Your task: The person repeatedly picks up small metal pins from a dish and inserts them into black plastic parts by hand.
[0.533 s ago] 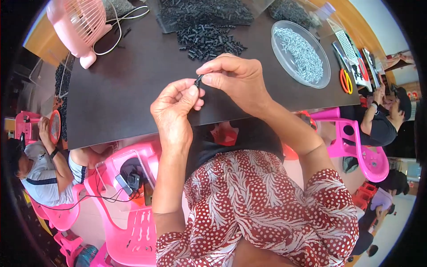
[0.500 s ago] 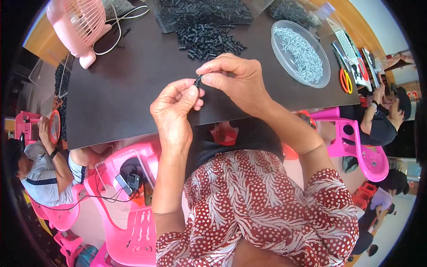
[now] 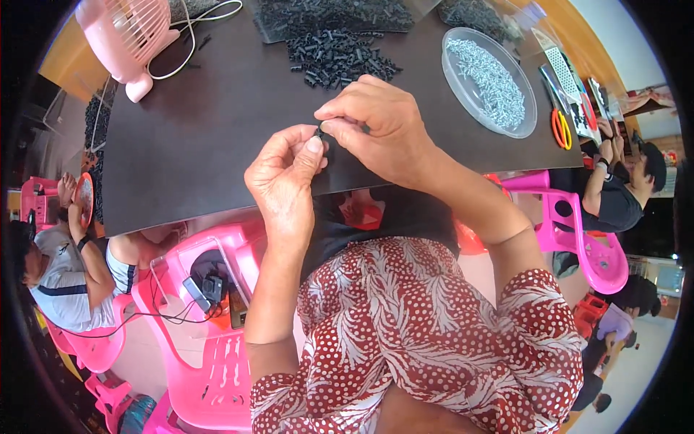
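Note:
My left hand (image 3: 285,163) is closed in a pinch on a small black plastic part (image 3: 319,133), held just above the near side of the dark table. Against the top of that part, my right hand (image 3: 379,126) pinches thumb and forefinger together; whatever lies between those fingertips is hidden. Beyond my hands lies a loose pile of small black parts (image 3: 340,59). To the right of it a round clear plastic tub (image 3: 525,119) holds many small silvery screw-like pieces (image 3: 490,83).
A pink fan (image 3: 129,50) with a white cord stands at the far left of the dark table (image 3: 181,145). A clear bag of black parts (image 3: 332,14) lies at the back. Scissors (image 3: 561,129) rest at the right edge. Pink chairs (image 3: 217,369) and several seated people surround the table.
My right hand has shifted slightly up and left, its fingertips still at the black part. The left hand stays nearly in place, and the view has tilted a little.

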{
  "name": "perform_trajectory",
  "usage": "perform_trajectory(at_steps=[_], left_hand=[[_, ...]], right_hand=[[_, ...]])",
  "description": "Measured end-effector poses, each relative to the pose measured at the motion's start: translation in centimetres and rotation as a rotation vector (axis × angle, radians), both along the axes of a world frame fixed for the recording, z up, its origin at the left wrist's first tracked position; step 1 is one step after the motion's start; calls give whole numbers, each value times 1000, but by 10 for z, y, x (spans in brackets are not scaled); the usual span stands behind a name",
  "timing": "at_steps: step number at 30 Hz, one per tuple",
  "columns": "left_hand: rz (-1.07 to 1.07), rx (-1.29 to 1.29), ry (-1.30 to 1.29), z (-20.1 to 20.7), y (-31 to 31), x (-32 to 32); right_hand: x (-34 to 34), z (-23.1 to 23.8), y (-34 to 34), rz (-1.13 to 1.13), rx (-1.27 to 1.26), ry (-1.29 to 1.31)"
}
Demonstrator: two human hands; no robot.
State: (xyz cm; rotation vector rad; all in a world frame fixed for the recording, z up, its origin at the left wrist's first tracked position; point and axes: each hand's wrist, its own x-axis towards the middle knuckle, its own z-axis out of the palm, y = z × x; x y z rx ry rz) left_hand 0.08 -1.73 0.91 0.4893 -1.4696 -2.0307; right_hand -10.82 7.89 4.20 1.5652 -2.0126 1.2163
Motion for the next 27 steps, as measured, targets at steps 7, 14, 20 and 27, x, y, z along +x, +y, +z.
perform_trajectory(at_steps=[7,14,20,27], left_hand=[[-59,118,19,-1,-2,0],[-67,44,25,-3,-4,6],[-80,21,20,-4,-2,7],[-93,10,13,-1,-1,11]], right_hand=[[1,-1,-2,31,16,-51],[6,-2,4,103,30,19],[7,-7,5,71,-29,30],[13,-1,6,96,39,91]])
